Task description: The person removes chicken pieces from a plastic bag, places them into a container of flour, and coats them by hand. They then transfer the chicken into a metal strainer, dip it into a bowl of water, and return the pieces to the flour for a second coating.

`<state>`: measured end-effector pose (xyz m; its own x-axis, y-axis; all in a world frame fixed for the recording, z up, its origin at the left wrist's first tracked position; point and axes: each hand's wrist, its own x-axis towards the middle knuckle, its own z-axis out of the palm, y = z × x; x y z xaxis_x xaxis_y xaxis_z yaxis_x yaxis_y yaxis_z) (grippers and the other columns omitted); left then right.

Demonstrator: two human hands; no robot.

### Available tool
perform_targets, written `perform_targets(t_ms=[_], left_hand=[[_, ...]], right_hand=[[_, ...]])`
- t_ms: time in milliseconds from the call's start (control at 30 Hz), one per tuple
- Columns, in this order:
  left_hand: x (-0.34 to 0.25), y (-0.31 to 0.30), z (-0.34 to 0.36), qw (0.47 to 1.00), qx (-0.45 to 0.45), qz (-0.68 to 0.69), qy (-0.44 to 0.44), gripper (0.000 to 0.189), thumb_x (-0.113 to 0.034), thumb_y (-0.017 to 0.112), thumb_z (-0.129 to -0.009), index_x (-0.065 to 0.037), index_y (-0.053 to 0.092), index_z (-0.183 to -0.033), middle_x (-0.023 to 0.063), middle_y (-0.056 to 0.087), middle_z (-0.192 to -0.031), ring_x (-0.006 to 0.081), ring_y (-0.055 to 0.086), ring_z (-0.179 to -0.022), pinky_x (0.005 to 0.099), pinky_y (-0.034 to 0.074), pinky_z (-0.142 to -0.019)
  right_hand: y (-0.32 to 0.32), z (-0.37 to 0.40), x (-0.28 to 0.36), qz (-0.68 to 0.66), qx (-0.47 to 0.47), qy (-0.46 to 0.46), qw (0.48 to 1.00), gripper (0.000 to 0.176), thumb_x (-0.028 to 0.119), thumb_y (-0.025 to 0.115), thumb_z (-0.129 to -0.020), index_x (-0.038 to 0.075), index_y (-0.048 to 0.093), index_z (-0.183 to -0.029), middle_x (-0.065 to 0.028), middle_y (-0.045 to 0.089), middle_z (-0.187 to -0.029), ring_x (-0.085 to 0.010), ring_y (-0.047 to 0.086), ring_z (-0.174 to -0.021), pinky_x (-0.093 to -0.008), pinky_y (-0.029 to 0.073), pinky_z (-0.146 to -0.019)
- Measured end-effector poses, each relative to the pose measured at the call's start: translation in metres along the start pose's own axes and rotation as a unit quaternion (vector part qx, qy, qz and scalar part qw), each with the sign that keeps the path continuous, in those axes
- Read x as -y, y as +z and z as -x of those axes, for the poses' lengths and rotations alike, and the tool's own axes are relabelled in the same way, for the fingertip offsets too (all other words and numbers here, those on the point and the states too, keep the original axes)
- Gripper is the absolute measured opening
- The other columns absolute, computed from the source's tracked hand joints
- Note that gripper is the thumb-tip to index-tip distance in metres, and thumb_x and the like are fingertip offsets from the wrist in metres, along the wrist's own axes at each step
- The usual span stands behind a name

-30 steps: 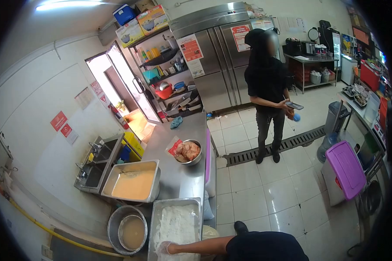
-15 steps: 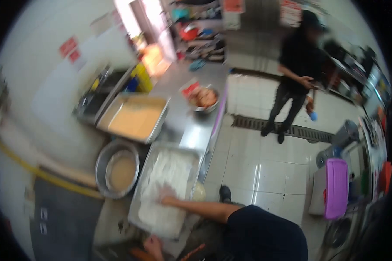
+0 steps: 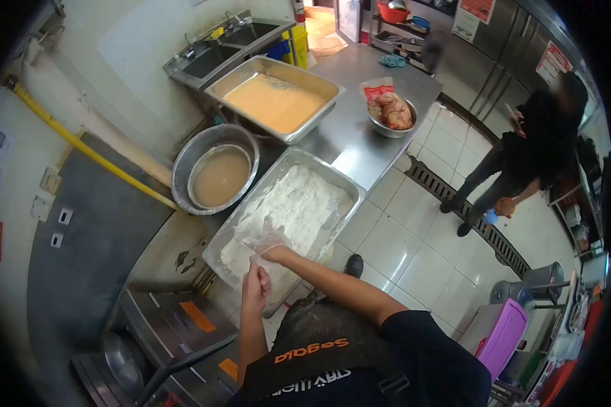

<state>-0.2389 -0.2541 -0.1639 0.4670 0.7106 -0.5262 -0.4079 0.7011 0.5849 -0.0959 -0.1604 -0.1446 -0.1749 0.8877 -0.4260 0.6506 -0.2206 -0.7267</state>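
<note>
A long metal tray [image 3: 352,203] holds white powder that looks like flour [image 3: 295,203]. My right hand [image 3: 271,241], in a clear, powder-dusted glove, is over the powder with its fingers apart. Close beside it, at the near end of the tray, my left hand [image 3: 256,283] is bare and closed. Its fingertips reach the right hand's glove near the wrist; what they pinch, if anything, is too small to make out. Left of the tray stands a round metal pot [image 3: 181,168] with a bowl of cloudy liquid [image 3: 220,178] inside.
Beyond is a deep pan [image 3: 332,91] of orange-yellow liquid. A metal bowl [image 3: 394,132] of raw-looking meat [image 3: 391,112] sits on the steel counter [image 3: 346,146]. Another person [image 3: 543,136] stands on the right, past a floor drain [image 3: 431,182]. A purple lid [image 3: 506,339] is at lower right.
The view has shifted and become sharper. My right hand has lifted out of the powder. My left hand has come up from the tray's near edge to beside the right one.
</note>
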Motion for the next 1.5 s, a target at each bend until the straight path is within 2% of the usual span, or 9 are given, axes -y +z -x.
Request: perform_targets(t_ms=[133, 367, 667, 800, 900, 1000, 1233, 1367, 1500], left_hand=[[0.035, 0.036, -0.024, 0.933, -0.230, 0.229, 0.154, 0.033, -0.035, 0.049, -0.101, -0.004, 0.060, -0.107, 0.0071, 0.063, -0.100, 0.0181, 0.060, -0.091, 0.0305, 0.052, -0.081], [0.030, 0.075, -0.026, 0.934, -0.107, 0.156, 0.302, 0.048, -0.041, 0.033, -0.104, -0.003, 0.047, -0.130, 0.0121, 0.055, -0.126, 0.0246, 0.056, -0.112, 0.0403, 0.044, -0.098], [0.044, 0.039, -0.025, 0.950, -0.149, 0.156, 0.225, 0.051, -0.048, 0.033, -0.101, -0.004, 0.050, -0.122, 0.0099, 0.056, -0.116, 0.0257, 0.055, -0.108, 0.0402, 0.044, -0.094], [0.121, -0.187, -0.110, 0.761, -0.334, -0.212, 0.514, 0.046, -0.043, 0.040, -0.098, -0.004, 0.054, -0.118, 0.0108, 0.058, -0.115, 0.0256, 0.056, -0.108, 0.0396, 0.045, -0.093], [0.032, -0.044, -0.033, 0.975, -0.102, 0.100, 0.173, 0.038, -0.018, 0.042, -0.096, -0.003, 0.051, -0.130, 0.0093, 0.059, -0.118, 0.0220, 0.057, -0.105, 0.0379, 0.046, -0.090], [0.019, -0.008, 0.012, 0.940, -0.305, -0.122, 0.096, 0.040, -0.024, 0.057, -0.095, 0.001, 0.057, -0.126, 0.0170, 0.063, -0.115, 0.0327, 0.064, -0.095, 0.0422, 0.057, -0.078], [0.017, 0.194, 0.040, 0.581, -0.618, -0.475, 0.234, 0.038, -0.023, 0.059, -0.092, -0.002, 0.060, -0.123, 0.0220, 0.065, -0.107, 0.0303, 0.064, -0.084, 0.0423, 0.052, -0.074], [0.055, 0.238, -0.082, 0.608, -0.459, -0.404, 0.506, 0.046, 0.001, 0.049, -0.088, 0.000, 0.047, -0.134, 0.0105, 0.059, -0.122, 0.0223, 0.059, -0.104, 0.0333, 0.048, -0.085], [0.123, 0.313, -0.142, 0.728, -0.268, -0.505, 0.378, 0.042, 0.003, 0.050, -0.085, 0.001, 0.055, -0.127, 0.0125, 0.058, -0.128, 0.0226, 0.059, -0.104, 0.0334, 0.048, -0.084]], right_hand=[[-0.004, 0.008, 0.003, -0.010, -0.086, 0.067, 0.994, 0.112, 0.073, 0.055, -0.076, 0.010, 0.004, -0.154, -0.0363, 0.015, -0.151, -0.0541, 0.014, -0.140, -0.0518, 0.020, -0.115], [-0.010, 0.053, 0.017, 0.233, 0.024, -0.103, 0.967, 0.083, 0.068, 0.037, -0.090, 0.016, 0.020, -0.153, -0.0233, 0.011, -0.158, -0.0479, 0.019, -0.141, -0.0478, 0.021, -0.114], [0.075, 0.055, -0.035, -0.178, 0.179, -0.284, 0.925, 0.072, 0.057, 0.041, -0.095, 0.007, 0.033, -0.146, -0.0208, 0.026, -0.152, -0.0395, 0.031, -0.136, -0.0457, 0.025, -0.113], [0.082, 0.048, -0.039, -0.217, 0.191, -0.315, 0.904, 0.067, 0.052, 0.043, -0.097, 0.003, 0.039, -0.143, -0.0197, 0.033, -0.150, -0.0357, 0.036, -0.135, -0.0448, 0.027, -0.112], [0.055, 0.041, -0.045, -0.263, 0.177, -0.141, 0.938, 0.059, 0.050, 0.036, -0.100, 0.000, 0.054, -0.127, -0.0163, 0.056, -0.125, -0.0252, 0.055, -0.110, -0.0388, 0.041, -0.099], [0.037, 0.016, -0.059, -0.281, 0.124, -0.130, 0.943, 0.056, 0.051, 0.041, -0.098, 0.001, 0.067, -0.097, -0.0136, 0.068, -0.084, -0.0241, 0.065, -0.079, -0.0369, 0.050, -0.077], [-0.052, 0.040, -0.108, -0.212, 0.109, -0.347, 0.907, 0.033, 0.031, 0.055, -0.097, 0.001, 0.067, -0.096, -0.0089, 0.070, -0.078, -0.0174, 0.068, -0.070, -0.0323, 0.054, -0.066], [-0.191, 0.081, -0.241, -0.275, 0.102, -0.354, 0.888, 0.028, 0.027, 0.056, -0.098, 0.001, 0.064, -0.107, -0.0072, 0.068, -0.090, -0.0113, 0.067, -0.080, -0.0271, 0.056, -0.069], [-0.275, 0.123, -0.446, -0.223, -0.119, -0.073, 0.965, 0.036, 0.040, 0.062, -0.091, 0.005, 0.067, -0.098, -0.0080, 0.069, -0.078, -0.0190, 0.068, -0.072, -0.0322, 0.054, -0.064]])
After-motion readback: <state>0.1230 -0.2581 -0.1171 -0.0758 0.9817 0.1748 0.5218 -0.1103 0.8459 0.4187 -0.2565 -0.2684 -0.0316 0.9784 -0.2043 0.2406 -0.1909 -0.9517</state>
